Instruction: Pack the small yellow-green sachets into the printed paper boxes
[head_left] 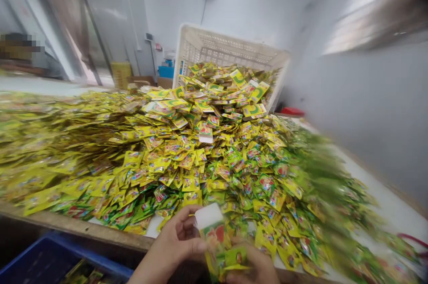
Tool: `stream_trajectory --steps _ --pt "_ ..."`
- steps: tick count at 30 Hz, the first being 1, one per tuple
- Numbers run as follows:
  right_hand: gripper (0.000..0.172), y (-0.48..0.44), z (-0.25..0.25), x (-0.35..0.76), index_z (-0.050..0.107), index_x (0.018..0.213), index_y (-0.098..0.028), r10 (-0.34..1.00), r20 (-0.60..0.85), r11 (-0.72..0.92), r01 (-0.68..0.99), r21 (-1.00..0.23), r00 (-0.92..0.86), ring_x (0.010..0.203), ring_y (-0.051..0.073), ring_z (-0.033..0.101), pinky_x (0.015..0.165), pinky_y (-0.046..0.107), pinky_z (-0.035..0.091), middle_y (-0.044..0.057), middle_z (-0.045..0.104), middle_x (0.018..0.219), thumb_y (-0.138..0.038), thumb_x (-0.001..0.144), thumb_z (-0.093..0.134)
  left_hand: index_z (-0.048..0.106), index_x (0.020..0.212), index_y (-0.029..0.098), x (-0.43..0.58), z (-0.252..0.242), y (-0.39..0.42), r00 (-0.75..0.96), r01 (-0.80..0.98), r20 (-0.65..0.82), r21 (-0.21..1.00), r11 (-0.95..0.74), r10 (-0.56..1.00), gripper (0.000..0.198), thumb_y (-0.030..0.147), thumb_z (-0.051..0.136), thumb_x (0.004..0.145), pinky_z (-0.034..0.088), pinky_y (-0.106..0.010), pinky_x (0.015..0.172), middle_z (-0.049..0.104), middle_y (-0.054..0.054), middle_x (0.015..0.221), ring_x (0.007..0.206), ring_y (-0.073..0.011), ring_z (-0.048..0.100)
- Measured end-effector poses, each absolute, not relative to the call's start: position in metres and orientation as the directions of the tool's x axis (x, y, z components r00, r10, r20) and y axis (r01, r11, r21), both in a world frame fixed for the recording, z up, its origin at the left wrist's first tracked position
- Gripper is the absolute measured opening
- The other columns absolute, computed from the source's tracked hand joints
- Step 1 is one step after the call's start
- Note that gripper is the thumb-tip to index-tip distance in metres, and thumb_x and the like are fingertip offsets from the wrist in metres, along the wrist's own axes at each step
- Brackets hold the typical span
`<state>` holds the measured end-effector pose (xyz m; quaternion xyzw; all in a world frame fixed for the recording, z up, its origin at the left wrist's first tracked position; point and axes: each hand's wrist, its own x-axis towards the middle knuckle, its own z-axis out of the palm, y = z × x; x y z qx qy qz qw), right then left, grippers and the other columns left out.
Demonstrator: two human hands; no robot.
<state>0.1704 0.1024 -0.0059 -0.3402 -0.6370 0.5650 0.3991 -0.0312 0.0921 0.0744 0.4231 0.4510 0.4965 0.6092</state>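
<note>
My left hand (pixel 179 241) grips a small carton box (pixel 211 226), thumb on its near side and fingers behind it. The box is yellow and green with a red fruit print, and its white flap stands up at the top end. Low in the view my right hand (pixel 259 262) pinches yellow-green sachets (pixel 234 258) against the box's lower part. How many sachets, and whether they are partly inside the box, I cannot tell. A large heap of similar sachets (pixel 187 159) spreads over the table in front of both hands.
A white plastic crate (pixel 230 45) lies tipped at the back, with yellow cartons (pixel 214 88) spilling from it. A blue bin (pixel 47 257) with packed cartons sits below the table edge (pixel 110 232). A red item (pixel 291 112) lies at the back right.
</note>
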Motion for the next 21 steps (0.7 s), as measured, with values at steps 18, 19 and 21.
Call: stream_trajectory --steps 18,19,21 --pt "0.016 0.063 0.046 0.216 0.059 0.066 -0.018 0.904 -0.003 0.265 0.564 -0.782 -0.428 0.071 0.013 0.053 0.063 0.023 0.035 -0.002 0.058 0.076 -0.014 0.075 0.072 0.058 0.126 0.027 0.021 -0.004 0.043 0.516 0.046 -0.235 0.968 0.248 0.823 0.041 0.032 0.065 0.086 0.048 -0.036 0.097 0.068 -0.002 0.119 0.107 -0.0238 0.063" --pt "0.017 0.065 0.05 0.218 0.059 0.064 -0.018 0.878 -0.029 0.291 0.581 -0.76 -0.478 0.07 0.013 0.053 0.061 0.023 0.035 -0.002 0.058 0.074 -0.014 0.074 0.072 0.058 0.124 0.026 0.023 -0.004 0.041 0.522 0.039 -0.234 0.967 0.251 0.82 0.04 0.034 0.065 0.085 0.048 -0.036 0.096 0.069 -0.003 0.115 0.105 -0.0243 0.063" --pt "0.013 0.07 0.057 0.22 0.062 0.064 -0.02 0.825 -0.05 0.346 0.573 -0.743 -0.563 0.069 0.015 0.055 0.061 0.024 0.036 -0.001 0.06 0.075 -0.016 0.072 0.072 0.06 0.122 0.024 0.027 -0.002 0.037 0.54 0.001 -0.206 0.97 0.244 0.816 0.043 0.036 0.069 0.081 0.049 -0.038 0.094 0.07 -0.004 0.111 0.104 -0.0266 0.062"
